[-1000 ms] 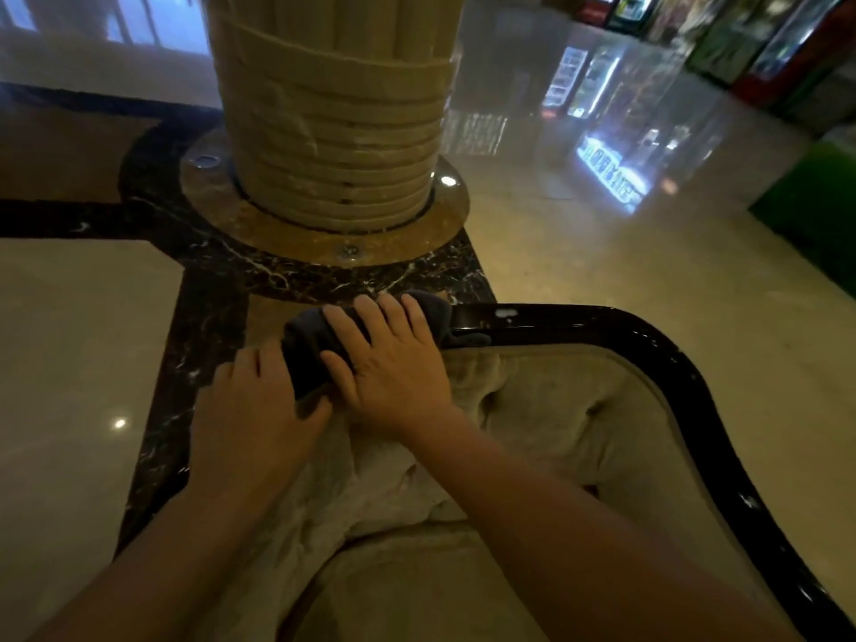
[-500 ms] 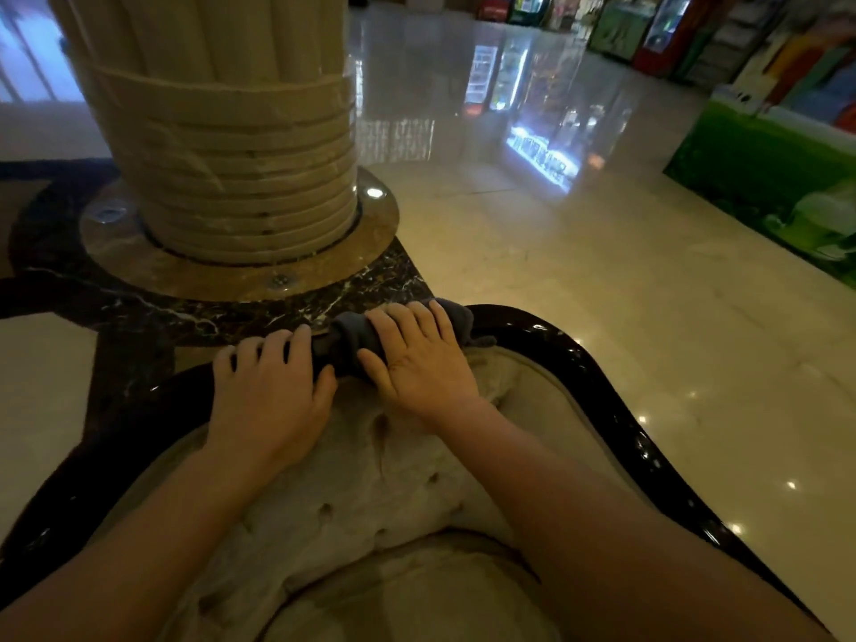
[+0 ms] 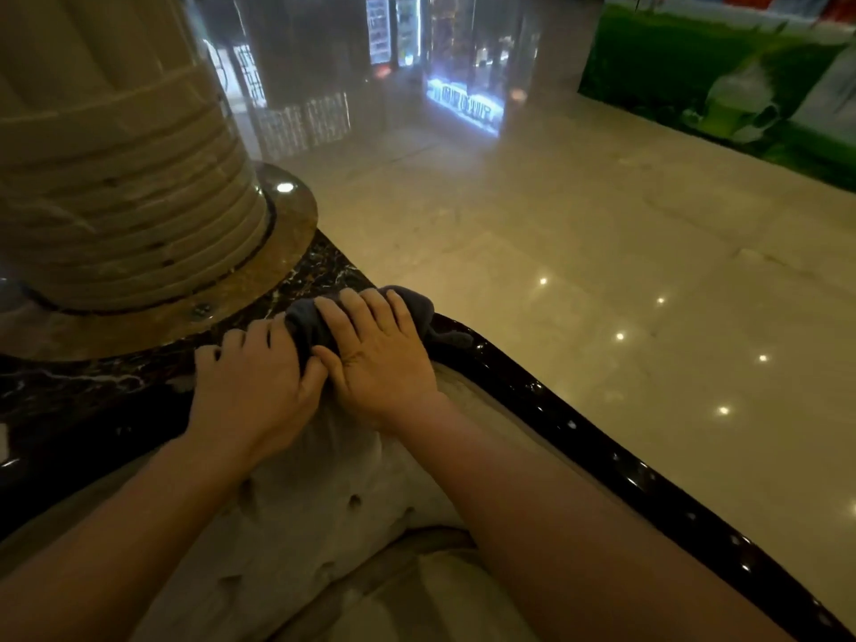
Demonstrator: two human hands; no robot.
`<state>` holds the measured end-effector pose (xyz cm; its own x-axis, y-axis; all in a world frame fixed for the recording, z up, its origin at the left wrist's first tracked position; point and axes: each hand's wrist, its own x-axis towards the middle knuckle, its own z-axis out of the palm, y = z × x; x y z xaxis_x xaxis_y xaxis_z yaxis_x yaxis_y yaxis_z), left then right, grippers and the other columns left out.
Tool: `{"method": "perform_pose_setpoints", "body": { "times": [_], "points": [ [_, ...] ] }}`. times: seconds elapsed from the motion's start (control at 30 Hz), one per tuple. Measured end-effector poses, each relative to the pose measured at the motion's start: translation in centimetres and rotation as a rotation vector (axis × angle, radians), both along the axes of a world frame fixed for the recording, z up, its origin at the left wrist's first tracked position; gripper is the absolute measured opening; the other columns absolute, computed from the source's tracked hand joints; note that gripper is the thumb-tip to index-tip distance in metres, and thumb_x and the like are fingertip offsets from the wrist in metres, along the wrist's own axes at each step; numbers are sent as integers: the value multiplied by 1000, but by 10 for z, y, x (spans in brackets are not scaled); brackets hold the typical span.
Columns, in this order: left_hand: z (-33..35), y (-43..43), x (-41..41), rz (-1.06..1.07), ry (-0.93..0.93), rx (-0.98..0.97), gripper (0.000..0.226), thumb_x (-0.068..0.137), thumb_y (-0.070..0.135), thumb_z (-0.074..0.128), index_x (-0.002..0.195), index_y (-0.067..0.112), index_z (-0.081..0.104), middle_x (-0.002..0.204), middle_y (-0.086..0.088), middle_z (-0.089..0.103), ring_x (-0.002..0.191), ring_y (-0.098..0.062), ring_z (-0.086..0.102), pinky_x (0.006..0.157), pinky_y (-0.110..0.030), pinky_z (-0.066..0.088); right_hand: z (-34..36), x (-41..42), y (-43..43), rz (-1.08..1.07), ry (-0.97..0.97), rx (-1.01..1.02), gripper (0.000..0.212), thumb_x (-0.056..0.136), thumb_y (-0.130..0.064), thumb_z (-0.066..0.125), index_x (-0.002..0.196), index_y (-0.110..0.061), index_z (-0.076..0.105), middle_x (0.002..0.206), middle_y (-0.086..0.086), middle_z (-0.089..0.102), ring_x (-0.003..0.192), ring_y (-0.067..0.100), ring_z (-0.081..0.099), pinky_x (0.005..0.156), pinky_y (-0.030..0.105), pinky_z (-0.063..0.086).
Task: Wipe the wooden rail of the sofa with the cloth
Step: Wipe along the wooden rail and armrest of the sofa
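Note:
A dark glossy wooden rail (image 3: 579,437) runs along the top of the sofa's beige tufted back (image 3: 296,516). A dark grey cloth (image 3: 305,322) is bunched on the crest of the rail. My right hand (image 3: 377,363) lies flat on the cloth, fingers spread over it and pressing it onto the rail. My left hand (image 3: 252,391) sits beside it, touching the right thumb, with its fingers curled over the cloth's left end and the rail. Most of the cloth is hidden under my hands.
A ribbed cream column (image 3: 111,178) on a brown round base (image 3: 259,289) stands just behind the sofa at the left. Polished beige floor (image 3: 602,252) stretches to the right. A green panel (image 3: 741,85) borders the far right.
Both hands and the cloth have slid rightward along the rail's crest, and my left hand has closed up against the right. The view has swung to the right.

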<state>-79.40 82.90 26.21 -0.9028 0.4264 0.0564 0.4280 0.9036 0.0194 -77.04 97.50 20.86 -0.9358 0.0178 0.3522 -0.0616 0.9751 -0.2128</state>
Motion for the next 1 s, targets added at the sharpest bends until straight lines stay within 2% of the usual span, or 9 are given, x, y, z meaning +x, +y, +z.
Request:
{"method": "perform_pose_setpoints", "body": {
  "times": [0.13, 0.33, 0.4, 0.5, 0.63, 0.7, 0.87, 1.0],
  "points": [
    [-11, 31, -3, -74, 26, -68, 72, 92, 55, 33, 147, 9, 31, 138, -19, 50, 120, -38, 50, 96, -53, 41, -22, 21, 30, -174, 40, -74, 59, 101, -46, 37, 153, -19, 30, 154, 12, 40, 142, 34, 30, 121, 48, 10],
    [-17, 62, -16, -162, 107, -241, 81, 86, 64, 42, 148, 13, 29, 137, -19, 49, 119, -40, 50, 95, -56, 42, -49, 54, 53, -345, 3, -184, 61, 101, -47, 35, 155, -20, 24, 155, 13, 38, 142, 35, 31, 121, 50, 14],
    [-16, 78, -18, -244, 139, -287, 80, 84, 61, 50, 146, 14, 31, 136, -18, 50, 120, -39, 49, 96, -57, 41, -66, 82, 70, -442, -31, -205, 63, 102, -48, 35, 157, -21, 19, 158, 14, 34, 144, 35, 27, 122, 50, 9],
    [-25, 119, -11, -402, 150, -385, 77, 81, 52, 56, 145, 16, 34, 138, -16, 50, 124, -39, 46, 101, -57, 36, -90, 121, 90, -547, -117, -234, 65, 103, -50, 29, 158, -23, 8, 162, 13, 25, 149, 35, 17, 121, 47, -5],
    [-52, 178, 29, -572, 95, -439, 63, 82, 48, 55, 139, 22, 44, 136, -10, 55, 125, -35, 46, 105, -55, 29, -101, 153, 96, -606, -142, -241, 65, 102, -48, 36, 158, -22, 13, 161, 14, 30, 148, 36, 23, 120, 47, -7],
    [-66, 205, 52, -638, 46, -437, 56, 85, 45, 51, 136, 22, 48, 132, -8, 58, 123, -33, 49, 105, -54, 29, -110, 179, 107, -671, -138, -228, 65, 103, -47, 35, 157, -23, 8, 162, 14, 28, 150, 35, 20, 121, 46, -10],
    [-85, 245, 91, -653, -68, -418, 39, 88, 37, 44, 121, 20, 57, 124, -8, 63, 117, -34, 54, 102, -54, 35, -122, 233, 120, -755, -192, -260, 63, 105, -48, 28, 156, -24, 0, 165, 12, 16, 152, 33, 5, 119, 46, -20],
    [-93, 265, 130, -707, -124, -346, 38, 95, 40, 37, 108, 15, 62, 115, -10, 66, 109, -34, 56, 93, -47, 43, -115, 269, 126, -826, -255, -233, 62, 105, -45, 31, 157, -21, 9, 164, 13, 20, 152, 35, 7, 117, 50, -14]
  ]
}}
